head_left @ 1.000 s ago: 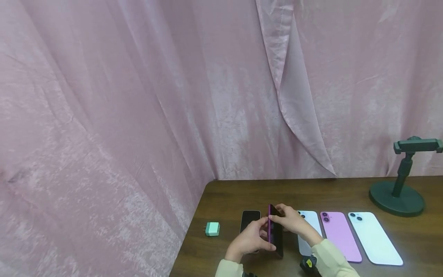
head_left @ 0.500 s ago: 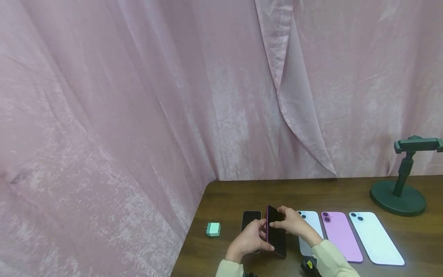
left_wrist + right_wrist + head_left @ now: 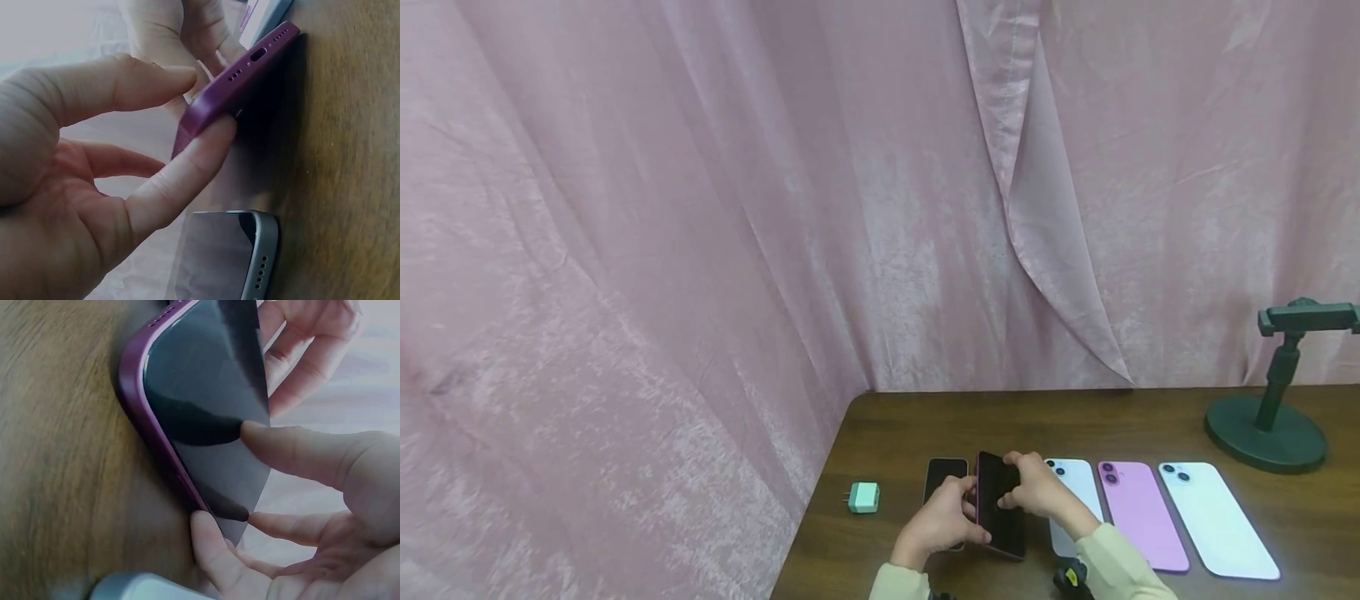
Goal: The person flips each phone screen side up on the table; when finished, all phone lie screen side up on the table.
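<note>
A purple-framed smartphone [image 3: 1003, 525] is tilted over the wooden table, its dark screen facing up and to the right. My left hand [image 3: 938, 518] pinches its left long side; in the left wrist view the thumb and a finger lie on either side of the purple frame [image 3: 209, 103], near the charging port end. On the other side, my right hand [image 3: 1041, 492] grips the phone, with the thumb [image 3: 300, 449] on the dark screen and a fingertip at the lower edge. Beside my left hand, a second smartphone [image 3: 945, 473] with a silver frame lies screen up, partly covered by that hand.
To the right lie a pale blue phone [image 3: 1075, 483], a lilac phone [image 3: 1138, 508] and a white phone [image 3: 1213, 521], backs up. A mint charger plug [image 3: 863, 497] sits at the left. A dark green phone stand [image 3: 1266, 433] stands at the back right, before a pink curtain [image 3: 775, 167].
The purple phone has leaned from nearly upright on its edge to a flatter tilt, showing more screen. My right hand has lowered slightly with it; both hands keep their hold.
</note>
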